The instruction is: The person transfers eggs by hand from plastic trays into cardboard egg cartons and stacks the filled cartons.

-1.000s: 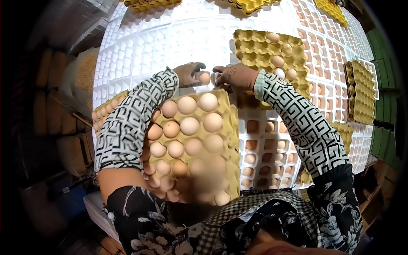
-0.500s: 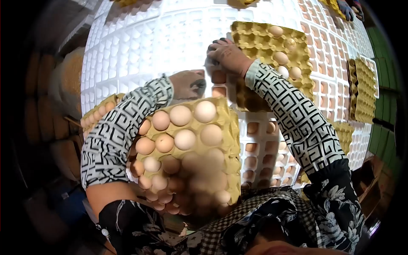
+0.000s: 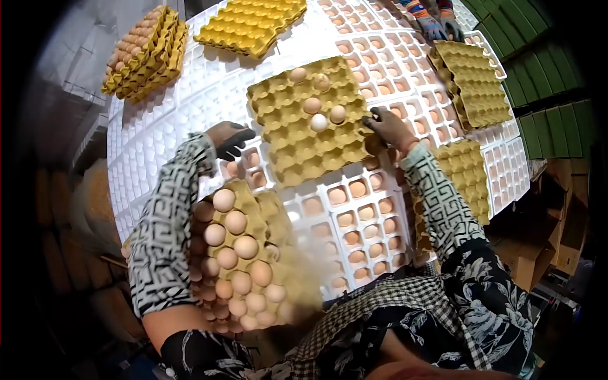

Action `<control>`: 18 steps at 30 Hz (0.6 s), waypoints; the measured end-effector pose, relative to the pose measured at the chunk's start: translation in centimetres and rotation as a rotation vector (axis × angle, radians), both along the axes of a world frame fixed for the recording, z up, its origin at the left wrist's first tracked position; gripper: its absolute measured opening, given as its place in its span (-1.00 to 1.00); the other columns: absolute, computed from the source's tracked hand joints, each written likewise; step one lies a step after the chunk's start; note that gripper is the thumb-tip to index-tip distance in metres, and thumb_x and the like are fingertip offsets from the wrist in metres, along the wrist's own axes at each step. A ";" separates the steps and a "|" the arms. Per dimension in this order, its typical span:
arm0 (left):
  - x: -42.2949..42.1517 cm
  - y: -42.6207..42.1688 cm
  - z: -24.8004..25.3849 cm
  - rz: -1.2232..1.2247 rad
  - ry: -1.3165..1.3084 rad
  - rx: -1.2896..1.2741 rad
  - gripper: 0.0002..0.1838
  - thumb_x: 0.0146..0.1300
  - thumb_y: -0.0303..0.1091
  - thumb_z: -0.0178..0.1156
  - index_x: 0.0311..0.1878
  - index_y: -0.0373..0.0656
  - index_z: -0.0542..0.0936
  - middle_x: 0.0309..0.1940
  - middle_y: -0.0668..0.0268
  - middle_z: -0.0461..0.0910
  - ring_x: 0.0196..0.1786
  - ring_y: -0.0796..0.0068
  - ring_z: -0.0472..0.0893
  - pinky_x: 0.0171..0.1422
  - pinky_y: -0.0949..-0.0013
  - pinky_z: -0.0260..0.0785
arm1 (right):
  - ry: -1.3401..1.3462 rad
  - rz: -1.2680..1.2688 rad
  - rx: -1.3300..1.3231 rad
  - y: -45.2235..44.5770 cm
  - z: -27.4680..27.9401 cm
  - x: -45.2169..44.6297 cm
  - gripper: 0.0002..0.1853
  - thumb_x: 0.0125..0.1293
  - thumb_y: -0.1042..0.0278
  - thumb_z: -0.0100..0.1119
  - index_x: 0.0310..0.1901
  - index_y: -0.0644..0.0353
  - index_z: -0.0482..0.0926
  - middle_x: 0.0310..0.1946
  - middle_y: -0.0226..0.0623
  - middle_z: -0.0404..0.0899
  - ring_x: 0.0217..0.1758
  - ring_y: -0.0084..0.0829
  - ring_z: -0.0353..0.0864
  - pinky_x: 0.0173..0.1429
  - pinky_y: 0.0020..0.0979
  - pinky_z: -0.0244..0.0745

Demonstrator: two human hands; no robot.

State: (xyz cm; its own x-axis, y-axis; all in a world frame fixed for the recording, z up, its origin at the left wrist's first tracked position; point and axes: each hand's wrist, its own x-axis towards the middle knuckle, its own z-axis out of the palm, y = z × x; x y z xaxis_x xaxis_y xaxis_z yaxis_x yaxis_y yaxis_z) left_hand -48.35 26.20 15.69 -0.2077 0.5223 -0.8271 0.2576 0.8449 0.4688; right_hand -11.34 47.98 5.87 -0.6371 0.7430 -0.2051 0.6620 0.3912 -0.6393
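A yellow egg tray (image 3: 285, 149) with several loose eggs (image 3: 311, 106) on it lies across the white trays in the middle. At its right edge, my right hand (image 3: 389, 128) has dark-covered fingers bent around the rim. My left hand (image 3: 229, 138), also with dark fingertips, is just off the tray's left side, fingers apart and holding nothing. Below it, close to my body and inside my left forearm, a tilted tray full of eggs (image 3: 246, 247) stands. Part of that tray is in shadow and blurred.
White plastic trays (image 3: 367, 221) filled with eggs cover the right side. Empty white trays (image 3: 152, 139) lie on the left. Stacked egg trays (image 3: 142, 57) and yellow trays (image 3: 250, 25) stand at the back. Another person's gloved hands (image 3: 440, 26) are near a yellow tray (image 3: 475, 88).
My view has turned to the right. My right hand went from the yellow tray's left side to its right edge. My left hand has opened and is now beside the tray's left side.
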 end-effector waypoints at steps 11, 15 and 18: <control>0.6 0.8 -14.2 -0.689 0.431 0.513 -0.72 0.16 -0.17 0.37 -0.22 -0.18 0.62 -0.50 0.23 0.59 -0.50 0.29 0.64 -0.42 0.29 0.50 | 0.175 -0.109 0.253 -1.2 1.6 0.4 -0.60 0.30 0.21 0.15 0.11 0.23 0.56 0.01 0.00 0.61 0.16 -0.03 0.54 0.29 -0.13 0.39; 6.4 4.4 -8.1 0.099 0.214 0.359 -0.70 0.22 -0.21 0.36 -0.26 -0.29 0.57 -0.55 0.27 0.55 -0.59 0.39 0.62 -0.55 0.39 0.45 | 0.184 -0.142 0.199 2.6 3.1 3.4 -0.56 0.33 0.22 0.13 0.18 0.24 0.51 0.05 0.03 0.60 0.17 -0.01 0.54 0.30 -0.12 0.37; 12.4 9.8 -3.4 0.310 0.045 0.490 -0.71 0.27 -0.21 0.34 -0.22 -0.29 0.60 -0.55 0.30 0.56 -0.63 0.45 0.55 -0.57 0.43 0.38 | 0.224 -0.202 0.331 7.2 3.6 6.0 -0.58 0.34 0.18 0.14 0.20 0.12 0.54 0.04 0.04 0.60 0.16 0.01 0.54 0.28 -0.11 0.40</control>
State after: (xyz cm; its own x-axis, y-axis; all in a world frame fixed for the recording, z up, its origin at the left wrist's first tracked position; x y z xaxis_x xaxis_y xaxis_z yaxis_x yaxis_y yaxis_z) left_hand -35.92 35.95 12.33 -0.4412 0.7513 -0.4908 0.0610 0.5708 0.8188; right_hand -5.37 55.14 9.45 -0.4743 0.8594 0.1910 0.6055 0.4759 -0.6379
